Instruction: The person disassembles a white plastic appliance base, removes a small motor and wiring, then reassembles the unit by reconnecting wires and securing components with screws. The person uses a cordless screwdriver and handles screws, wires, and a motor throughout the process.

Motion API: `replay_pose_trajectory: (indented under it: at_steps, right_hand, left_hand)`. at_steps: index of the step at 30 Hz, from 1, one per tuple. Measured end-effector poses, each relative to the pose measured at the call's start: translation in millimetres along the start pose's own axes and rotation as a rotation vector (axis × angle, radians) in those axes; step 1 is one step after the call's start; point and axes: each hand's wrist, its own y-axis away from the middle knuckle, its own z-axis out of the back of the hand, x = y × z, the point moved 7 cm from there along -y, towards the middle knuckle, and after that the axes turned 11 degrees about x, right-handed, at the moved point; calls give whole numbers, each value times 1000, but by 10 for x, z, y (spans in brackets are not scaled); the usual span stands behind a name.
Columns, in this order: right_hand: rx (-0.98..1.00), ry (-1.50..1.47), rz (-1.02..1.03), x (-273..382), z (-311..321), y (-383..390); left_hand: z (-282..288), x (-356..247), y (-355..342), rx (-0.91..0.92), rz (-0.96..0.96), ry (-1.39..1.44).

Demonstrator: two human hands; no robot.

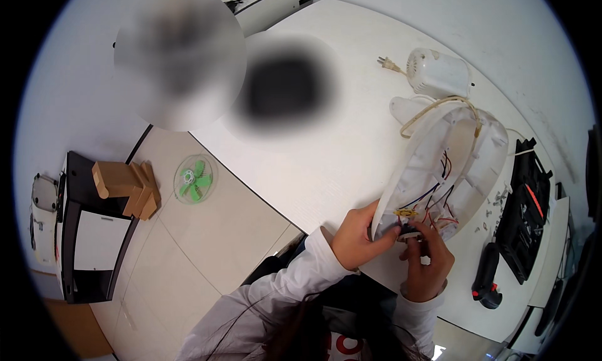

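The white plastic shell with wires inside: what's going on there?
A person is working bare-handed on the elongated white plastic shell, which has thin coloured wires inside. The left hand grips its near rim, while the right hand pinches a small dark-and-white part at its near end. To the right lie a black-and-red power screwdriver, loose metal screws and a black tool case.

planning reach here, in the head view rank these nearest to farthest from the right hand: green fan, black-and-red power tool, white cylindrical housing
From the right hand:
1. black-and-red power tool, close by on its right
2. white cylindrical housing, straight out in front
3. green fan, well off to the left
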Motion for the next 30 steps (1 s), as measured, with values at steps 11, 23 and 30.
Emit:
replay_pose_trajectory:
  at_steps: [11,23,30]
  right_hand:
    - [-38,0,4,31,-36,-11]
    - [-5,-52,4,-4,18,37]
    - [-119,-280,-2,-79,394,177]
  left_hand:
    - [32,31,7,-38,-54,-87]
    - [6,28,20,-30,-3,-92]
    - [60,65,19,-70,29,-127]
